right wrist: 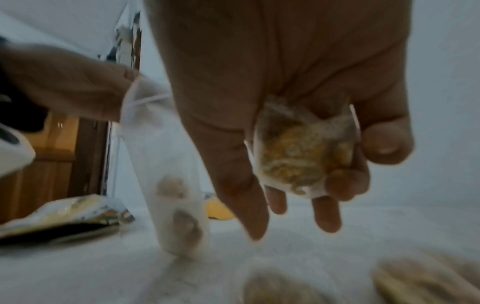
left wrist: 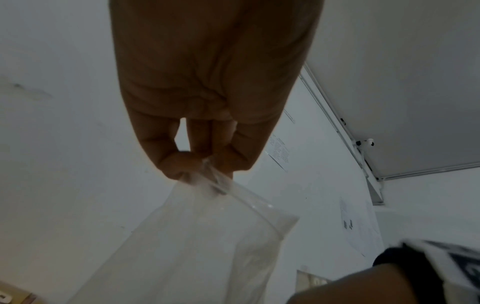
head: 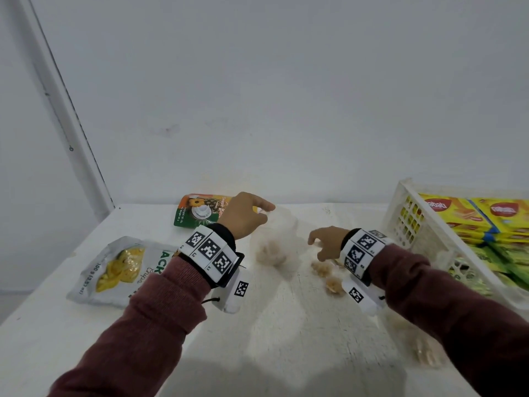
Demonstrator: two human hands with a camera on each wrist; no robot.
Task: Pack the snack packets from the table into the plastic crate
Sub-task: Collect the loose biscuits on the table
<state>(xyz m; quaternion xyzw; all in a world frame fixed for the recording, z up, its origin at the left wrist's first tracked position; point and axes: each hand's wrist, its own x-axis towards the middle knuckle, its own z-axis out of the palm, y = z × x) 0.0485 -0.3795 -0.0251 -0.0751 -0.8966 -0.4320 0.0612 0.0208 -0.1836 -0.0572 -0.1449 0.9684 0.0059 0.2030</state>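
My left hand (head: 263,212) pinches the top edge of a clear plastic bag (head: 274,242) that hangs upright onto the table, with a few pale snack pieces at its bottom. The left wrist view shows the fingertips (left wrist: 182,164) clamped on the bag's (left wrist: 207,236) sealed rim. Just right of it, my right hand (head: 322,245) curls round a small clear-wrapped snack packet (right wrist: 303,152), held between thumb and fingers (right wrist: 345,179). Two more small packets (head: 329,275) lie on the table under that hand. The white plastic crate (head: 423,233) stands at the right.
Yellow wafer packs (head: 458,213) and green packs fill the crate. A silver chips bag (head: 120,270) lies at the left, a green pouch (head: 197,210) at the back by the wall. Another clear packet (head: 426,353) lies near the front right, partly under my right sleeve.
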